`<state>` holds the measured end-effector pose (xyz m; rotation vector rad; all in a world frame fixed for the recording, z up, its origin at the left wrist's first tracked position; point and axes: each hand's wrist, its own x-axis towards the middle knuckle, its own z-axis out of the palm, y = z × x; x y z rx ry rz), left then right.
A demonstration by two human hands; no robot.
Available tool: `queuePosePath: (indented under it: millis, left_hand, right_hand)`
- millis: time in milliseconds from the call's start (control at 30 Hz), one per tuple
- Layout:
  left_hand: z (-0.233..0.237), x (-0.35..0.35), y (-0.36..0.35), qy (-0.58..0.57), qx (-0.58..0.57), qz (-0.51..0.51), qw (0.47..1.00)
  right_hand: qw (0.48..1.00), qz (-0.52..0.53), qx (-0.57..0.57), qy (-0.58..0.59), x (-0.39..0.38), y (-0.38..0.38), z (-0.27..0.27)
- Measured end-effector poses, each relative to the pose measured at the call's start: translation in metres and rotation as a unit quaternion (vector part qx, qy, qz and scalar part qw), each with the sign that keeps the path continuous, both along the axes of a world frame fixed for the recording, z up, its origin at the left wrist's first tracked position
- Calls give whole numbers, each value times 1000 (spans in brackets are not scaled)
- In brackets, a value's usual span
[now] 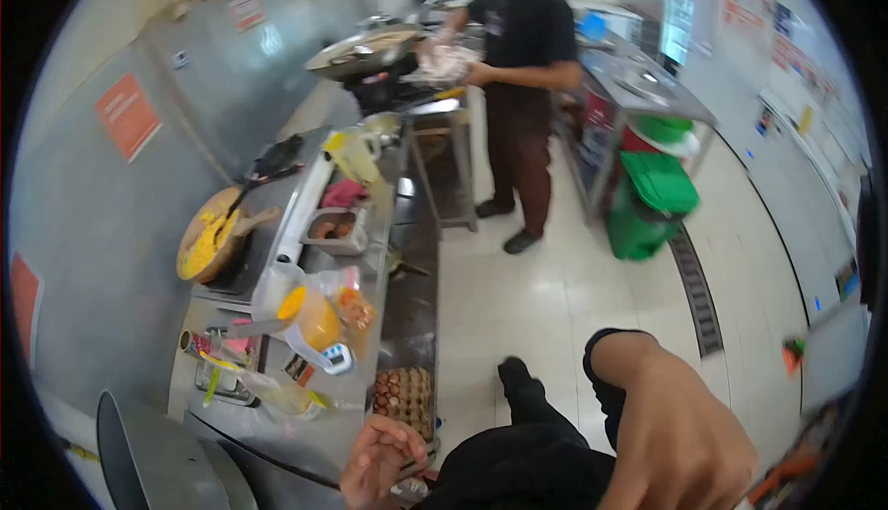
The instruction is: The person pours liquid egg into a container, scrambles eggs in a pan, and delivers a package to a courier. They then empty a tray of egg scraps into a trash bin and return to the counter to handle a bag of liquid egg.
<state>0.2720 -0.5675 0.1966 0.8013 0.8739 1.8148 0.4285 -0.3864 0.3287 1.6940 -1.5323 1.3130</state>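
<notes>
My left hand is low in the view, beside the front edge of the steel counter. Its fingers are loosely curled and apart, with nothing visible in them. Just above it, an egg tray with several brown eggs sits below counter height. My right hand is in the air at the lower right, over the floor. Only its back shows clearly; the fingers bend down out of sight, so what they hold, if anything, is hidden. A jug of orange-yellow liquid stands on the counter, with a small white timer against it.
A pan of yellow food with utensils rests on the stove at left. A metal container stands right of it. Ahead, a person in black works by a large wok. A green bin stands right, near a floor drain.
</notes>
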Motion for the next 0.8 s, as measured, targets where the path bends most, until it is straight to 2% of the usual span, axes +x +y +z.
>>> queuePosePath:
  millis: [100,133,167,200,233,267,300,333,367,400,433,500,533,600,633,700,767,800]
  left_hand:
    - [-4,-23,53,-46,-20,107,993]
    - [0,-29,70,-60,-37,137,988]
    - [4,-35,86,-74,-50,168,982]
    - [-2,-38,103,-41,-63,243,967]
    - [-3,-46,114,-45,-58,276,958]
    - [-4,-52,124,-59,-99,300,947]
    - [-7,-58,133,-77,-138,322,933]
    - [-17,-69,139,-74,-129,329,933]
    - [-25,-82,150,-80,-122,356,923]
    - [-34,-95,161,-77,-131,362,920]
    - [-42,-109,169,-72,-144,365,917]
    - [-57,-145,190,-86,-153,370,912]
    - [-68,-164,199,-98,-146,375,910]
    - [-84,-212,220,-107,-129,389,906]
    - [-92,-236,231,-133,-91,436,885]
    - [-91,-275,245,-159,-42,492,855]
    - [-82,-309,255,-183,-9,582,793]
    - [-82,-322,255,-208,43,580,786]
  right_hand:
    - [1000,-1,30,-5,-64,88,8]
    - [996,37,77,-25,-93,124,16]
    - [996,38,26,-71,-125,144,10]
    - [992,41,-28,-115,-156,165,4]
    - [964,6,-178,-200,-190,173,-15]
    - [962,-46,-162,-215,-237,188,-20]
    - [922,-135,-173,-319,-280,194,-28]
    - [885,-173,-82,-424,-324,201,-31]
    - [879,-190,-29,-436,-371,195,-40]
    - [906,-297,42,-299,-421,195,-64]
    - [908,-350,98,-211,-456,194,-74]
    - [859,-487,148,-57,-522,190,-90]
    - [866,-477,146,-47,-553,187,-98]
    - [706,-615,350,16,-607,182,-100]
    - [711,-607,353,25,-623,178,-97]
    - [708,-512,481,-69,-651,169,-89]
    - [731,-458,502,-61,-670,159,-93]
    - [724,-443,527,-46,-678,155,-98]
